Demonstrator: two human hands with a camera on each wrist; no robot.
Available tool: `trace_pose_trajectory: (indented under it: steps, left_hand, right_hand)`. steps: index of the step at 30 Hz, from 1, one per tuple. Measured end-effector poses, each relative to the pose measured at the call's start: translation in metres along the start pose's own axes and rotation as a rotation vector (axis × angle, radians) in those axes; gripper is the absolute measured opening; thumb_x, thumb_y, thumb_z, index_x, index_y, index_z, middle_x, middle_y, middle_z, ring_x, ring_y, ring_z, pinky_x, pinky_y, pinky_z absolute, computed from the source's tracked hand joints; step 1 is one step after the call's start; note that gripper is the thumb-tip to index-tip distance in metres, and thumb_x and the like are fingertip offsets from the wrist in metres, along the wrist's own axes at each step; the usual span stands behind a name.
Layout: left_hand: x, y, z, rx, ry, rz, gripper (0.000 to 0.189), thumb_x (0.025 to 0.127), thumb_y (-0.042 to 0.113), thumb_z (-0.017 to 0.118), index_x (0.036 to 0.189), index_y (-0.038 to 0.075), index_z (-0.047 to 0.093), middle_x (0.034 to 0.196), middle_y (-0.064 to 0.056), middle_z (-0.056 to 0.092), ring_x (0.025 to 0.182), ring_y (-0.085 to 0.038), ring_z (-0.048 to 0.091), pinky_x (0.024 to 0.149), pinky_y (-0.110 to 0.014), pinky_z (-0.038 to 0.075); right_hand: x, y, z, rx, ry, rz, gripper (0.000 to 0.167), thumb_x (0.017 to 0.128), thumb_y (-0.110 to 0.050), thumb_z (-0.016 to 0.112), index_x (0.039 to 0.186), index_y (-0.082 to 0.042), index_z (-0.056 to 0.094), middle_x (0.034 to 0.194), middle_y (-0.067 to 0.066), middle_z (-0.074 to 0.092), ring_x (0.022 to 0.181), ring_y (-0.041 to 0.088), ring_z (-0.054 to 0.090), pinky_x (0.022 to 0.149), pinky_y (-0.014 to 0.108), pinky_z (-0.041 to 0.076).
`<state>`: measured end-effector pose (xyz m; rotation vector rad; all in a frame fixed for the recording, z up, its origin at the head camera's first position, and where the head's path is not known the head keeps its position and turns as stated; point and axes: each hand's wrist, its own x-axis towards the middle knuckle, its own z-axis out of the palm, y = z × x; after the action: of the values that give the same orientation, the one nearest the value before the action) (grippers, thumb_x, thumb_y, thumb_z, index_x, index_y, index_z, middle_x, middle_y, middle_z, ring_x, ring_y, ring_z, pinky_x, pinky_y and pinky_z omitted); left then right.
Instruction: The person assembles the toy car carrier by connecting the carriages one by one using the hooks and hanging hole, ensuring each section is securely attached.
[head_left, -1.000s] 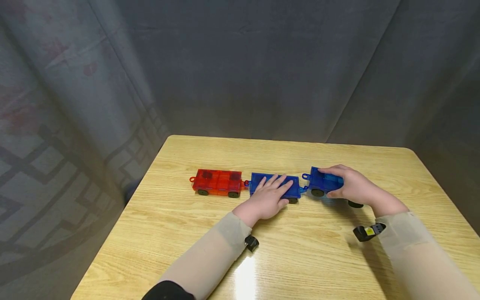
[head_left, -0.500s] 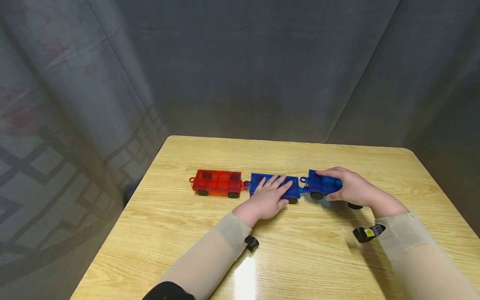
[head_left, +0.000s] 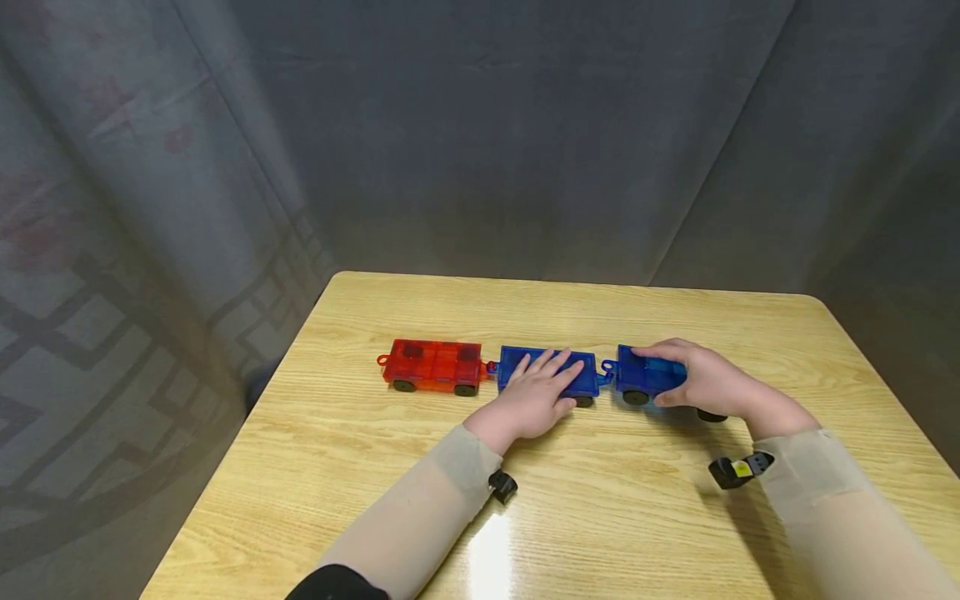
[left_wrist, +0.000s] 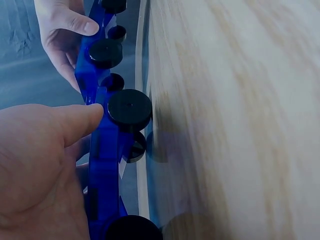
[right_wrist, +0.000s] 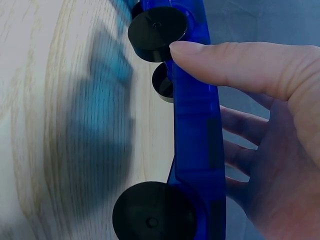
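My left hand [head_left: 528,400] lies over the middle blue toy train car [head_left: 512,360], fingers spread across its top. Its thumb [left_wrist: 82,120] touches the near side by a black wheel. On the right, my right hand [head_left: 708,379] grips another blue toy train car [head_left: 630,367] between thumb and fingers. In the right wrist view, this car's side [right_wrist: 195,135] and wheels appear slightly raised above the tabletop. Its ring [head_left: 609,367] overlaps the middle car's hook [head_left: 603,380]; whether they are linked is too small to tell. A red toy train car [head_left: 432,365] adjoins the middle car's left end.
The cars form a row across a wooden table [head_left: 420,467] with rounded far corners. A grey curtain [head_left: 495,150] hangs behind the table and along its left. Each forearm wears a beige sleeve with a small black wrist camera [head_left: 502,485].
My right hand has brought its blue car slightly left and down, so its ring now overlaps the middle car's hook. The left hand and the other cars have stayed almost still.
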<state>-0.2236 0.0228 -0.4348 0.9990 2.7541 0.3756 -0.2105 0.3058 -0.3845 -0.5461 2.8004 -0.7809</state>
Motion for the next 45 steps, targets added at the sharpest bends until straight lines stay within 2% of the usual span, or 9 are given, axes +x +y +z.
trace_pose_trajectory:
  steps: [45]
  left_hand:
    - [-0.0005,-0.0013,-0.0015,-0.012,0.000,0.003,0.060,0.105,0.042,0.043,0.159,0.031,0.018,0.165,0.003,0.008,0.150,-0.021,0.003,0.118,-0.046,-0.001]
  right_hand:
    - [-0.0041,0.0032,0.0078,0.014,0.000,-0.021,0.076,0.076,-0.010,0.086,0.143,-0.004,0.052,0.138,0.029,0.046,0.123,0.053,0.044,0.093,0.065,0.043]
